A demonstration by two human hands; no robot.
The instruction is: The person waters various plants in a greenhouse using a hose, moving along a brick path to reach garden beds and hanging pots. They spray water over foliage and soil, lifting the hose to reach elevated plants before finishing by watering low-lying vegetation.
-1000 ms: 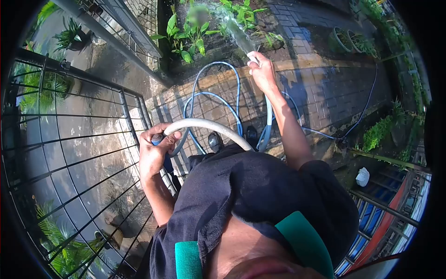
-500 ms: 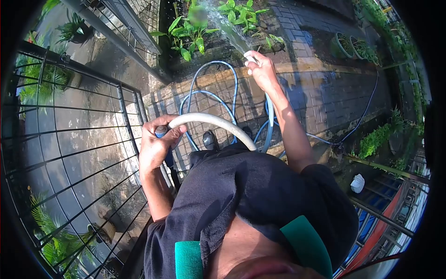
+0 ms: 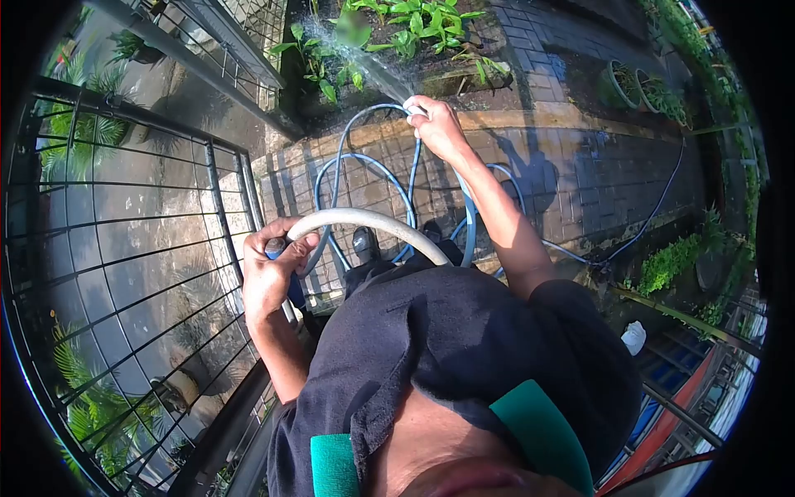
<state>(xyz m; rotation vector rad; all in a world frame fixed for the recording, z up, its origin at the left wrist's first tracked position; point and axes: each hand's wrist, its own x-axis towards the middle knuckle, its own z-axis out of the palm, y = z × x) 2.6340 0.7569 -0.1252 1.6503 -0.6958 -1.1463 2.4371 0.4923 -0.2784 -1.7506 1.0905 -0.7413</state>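
Observation:
My right hand is closed around the end of the blue hose, and water sprays from it toward the leafy green plants. On the left, my left hand grips a thick whitish hose, which arches across toward my waist. The same hand also holds a dark blue handle-like object whose lower part runs down past the palm; what it is I cannot make out.
A black wire fence stands on the left. Loops of blue hose lie on the brick paving by my shoes. Potted plants are at the upper right, and a white bundle at the lower right.
My right hand has moved left with the hose end, and the spray now lands further left among the plants. My left hand has shifted slightly left and down, still gripping.

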